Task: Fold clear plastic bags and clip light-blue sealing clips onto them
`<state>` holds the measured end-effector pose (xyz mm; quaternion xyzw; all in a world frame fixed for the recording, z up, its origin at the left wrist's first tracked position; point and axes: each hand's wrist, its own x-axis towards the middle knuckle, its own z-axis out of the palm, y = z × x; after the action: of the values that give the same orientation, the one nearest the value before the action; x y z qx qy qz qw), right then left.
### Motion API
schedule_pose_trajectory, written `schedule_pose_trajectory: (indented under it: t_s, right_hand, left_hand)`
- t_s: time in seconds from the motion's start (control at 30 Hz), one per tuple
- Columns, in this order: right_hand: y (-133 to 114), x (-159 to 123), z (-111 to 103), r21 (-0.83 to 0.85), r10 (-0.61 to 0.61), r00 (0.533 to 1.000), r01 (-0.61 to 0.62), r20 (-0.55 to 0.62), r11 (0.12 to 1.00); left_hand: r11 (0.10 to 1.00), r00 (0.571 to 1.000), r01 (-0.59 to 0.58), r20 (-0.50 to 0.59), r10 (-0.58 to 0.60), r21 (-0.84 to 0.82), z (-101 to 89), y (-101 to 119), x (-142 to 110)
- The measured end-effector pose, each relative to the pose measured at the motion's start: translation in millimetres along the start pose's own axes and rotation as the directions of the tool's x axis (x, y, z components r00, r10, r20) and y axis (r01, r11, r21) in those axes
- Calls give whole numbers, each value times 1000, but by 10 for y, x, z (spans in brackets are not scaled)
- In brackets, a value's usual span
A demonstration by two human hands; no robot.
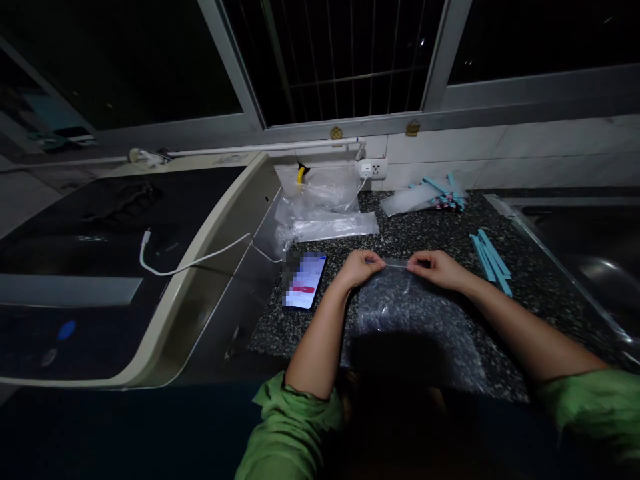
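Observation:
My left hand (361,268) and my right hand (435,269) each pinch one end of a clear plastic bag's edge (397,263), which is stretched level between them. Below the hands, clear plastic (400,303) spreads over the speckled dark counter (273,333); whether it is all one piece with the held edge I cannot tell. Left of my left wrist lies a lit phone (309,283). Several light blue strips (491,260) rest on the counter beyond my right hand.
Crumpled clear plastic bags (325,207) lie against the tiled wall, below a socket with a white charger (367,171). More blue strips (447,195) sit partly in a clear bag. A washing machine (210,220) with a white cable (200,263) borders the left, a sink (600,267) the right.

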<state>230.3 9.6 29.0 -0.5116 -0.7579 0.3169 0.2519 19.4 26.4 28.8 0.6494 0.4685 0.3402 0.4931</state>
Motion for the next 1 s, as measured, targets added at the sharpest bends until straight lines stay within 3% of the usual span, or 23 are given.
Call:
schedule_pose_trajectory:
  t_s: [0.33,0.47,0.73,1.0]
  right_hand:
    - [-27,-29,47,-115,-37,999,32,-35,993]
    - [-37,-31,27,-131,-48,998,42,-43,991]
    - [58,-70,-222,-138,-18,1000,17,-4,990]
    - [-16,-94,-210,-330,-85,995,62,-56,942]
  left_hand:
    - [990,992,-102,82,94,95,43,-91,35]
    - [981,989,-140,68,132,132,24,-79,29]
    - [987,993,-114,27,112,110,-29,-1,-7]
    - [990,996,-81,35,77,112,-27,-12,1]
